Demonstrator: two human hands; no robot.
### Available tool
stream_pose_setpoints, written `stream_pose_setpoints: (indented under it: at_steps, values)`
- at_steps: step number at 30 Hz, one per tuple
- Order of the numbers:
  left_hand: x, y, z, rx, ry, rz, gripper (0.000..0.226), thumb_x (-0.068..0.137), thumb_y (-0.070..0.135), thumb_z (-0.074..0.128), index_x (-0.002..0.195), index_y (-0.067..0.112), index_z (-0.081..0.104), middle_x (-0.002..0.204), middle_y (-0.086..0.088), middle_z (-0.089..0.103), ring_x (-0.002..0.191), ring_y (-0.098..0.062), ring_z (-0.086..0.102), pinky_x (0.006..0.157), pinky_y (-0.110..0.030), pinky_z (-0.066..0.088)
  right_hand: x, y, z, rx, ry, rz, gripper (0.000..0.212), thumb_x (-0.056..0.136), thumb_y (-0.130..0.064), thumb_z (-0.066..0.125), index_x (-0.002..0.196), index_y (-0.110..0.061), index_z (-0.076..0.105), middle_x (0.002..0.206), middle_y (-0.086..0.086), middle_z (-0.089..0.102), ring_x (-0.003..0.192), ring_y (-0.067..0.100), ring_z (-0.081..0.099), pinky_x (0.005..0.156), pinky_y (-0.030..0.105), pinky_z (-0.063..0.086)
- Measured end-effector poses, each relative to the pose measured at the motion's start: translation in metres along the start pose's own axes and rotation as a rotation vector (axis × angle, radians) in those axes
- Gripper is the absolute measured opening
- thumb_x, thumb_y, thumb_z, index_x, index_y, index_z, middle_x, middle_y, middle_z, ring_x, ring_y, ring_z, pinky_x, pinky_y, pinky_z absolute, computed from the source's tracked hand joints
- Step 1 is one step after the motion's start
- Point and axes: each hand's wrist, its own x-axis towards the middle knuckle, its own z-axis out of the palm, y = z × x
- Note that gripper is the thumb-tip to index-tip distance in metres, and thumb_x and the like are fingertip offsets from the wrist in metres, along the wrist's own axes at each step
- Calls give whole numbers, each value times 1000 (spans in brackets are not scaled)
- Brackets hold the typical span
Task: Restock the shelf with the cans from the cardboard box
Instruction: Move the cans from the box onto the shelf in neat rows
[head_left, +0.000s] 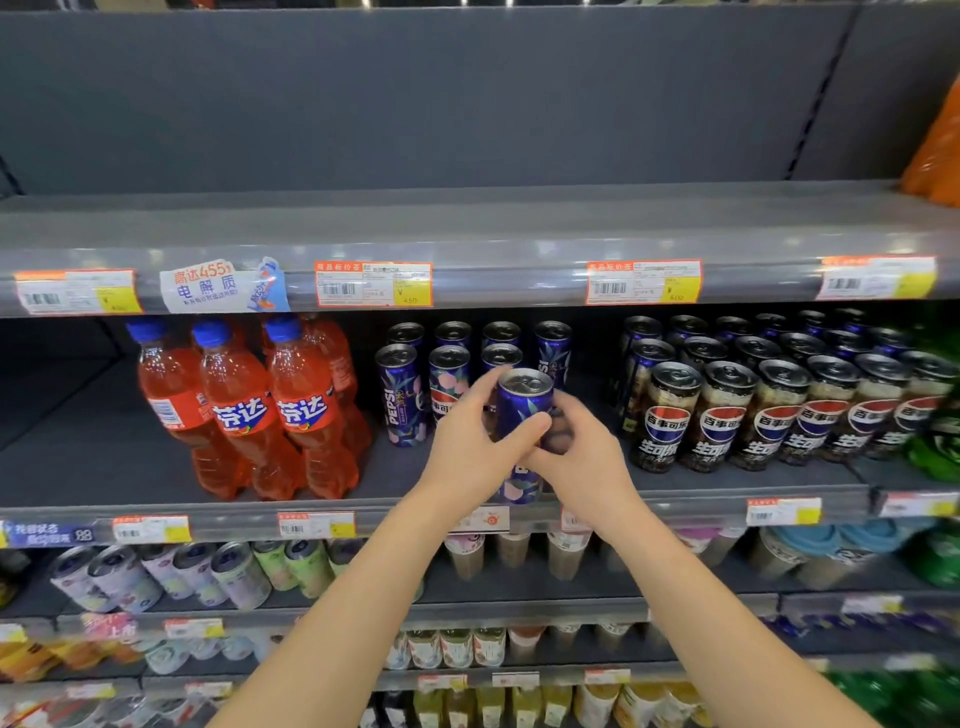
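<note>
Setting a blue can (522, 402) at the front edge of the middle shelf (130, 441), both hands on it.

Left hand (470, 447) wraps the can from the left, thumb laid across its front; right hand (587, 457) curls round the right side, fingers blurred, so the exact grip there is hard to tell. Can is upright, tab up, just in front of the rows of matching blue cans (402, 395), apparently to fill the open front slot of that group. Whether its base touches the shelf cannot be told. Two-handed hold probably serves to square it up and face the label outward. Orange soda bottles (239, 415) stand to the left, black cans (722, 415) to the right. Cardboard box is out of view.
</note>
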Motion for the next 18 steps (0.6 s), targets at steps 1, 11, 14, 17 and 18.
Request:
stream_pose_setpoints:
  at_steps: [1, 11, 14, 17, 18]
  values:
    - [2, 0, 0, 56, -33, 6, 68, 88, 40, 77, 149, 31, 47, 130, 16, 64, 110, 6, 62, 92, -13, 50, 2, 1, -3, -15, 16, -5, 64, 79, -22, 84, 135, -31, 56, 103, -12, 72, 90, 3, 70, 83, 23, 58]
    - [-9, -31, -21, 861, 65, 60, 49, 92, 43, 61, 134, 18, 59, 129, -2, 60, 113, -28, 60, 91, -42, 52, 57, 33, -24, -60, 152, 56, 68, 73, -21, 90, 129, -29, 53, 101, -6, 70, 97, 18, 70, 94, 46, 56]
    - [-12, -32, -21, 925, 93, 76, 47, 90, 42, 62, 130, 18, 62, 124, -2, 63, 107, -28, 62, 87, -41, 51, 66, 46, -15, -74, 169, 77, 72, 74, -20, 90, 135, -22, 53, 107, -2, 69, 102, 21, 69, 98, 46, 54]
    - [-13, -32, -21, 959, 109, 88, 49, 89, 41, 63, 131, 17, 62, 119, -4, 65, 103, -28, 63, 82, -40, 52, 68, 56, -5, -92, 182, 77, 76, 77, -24, 88, 143, -23, 50, 124, 3, 70, 112, 21, 67, 101, 41, 52]
    - [-14, -32, -22, 967, 111, 84, 50, 88, 42, 64, 132, 17, 61, 118, -4, 65, 101, -28, 63, 81, -40, 53, 70, 57, -3, -96, 187, 73, 77, 78, -25, 87, 144, -24, 49, 127, 3, 69, 114, 20, 66, 101, 40, 52]
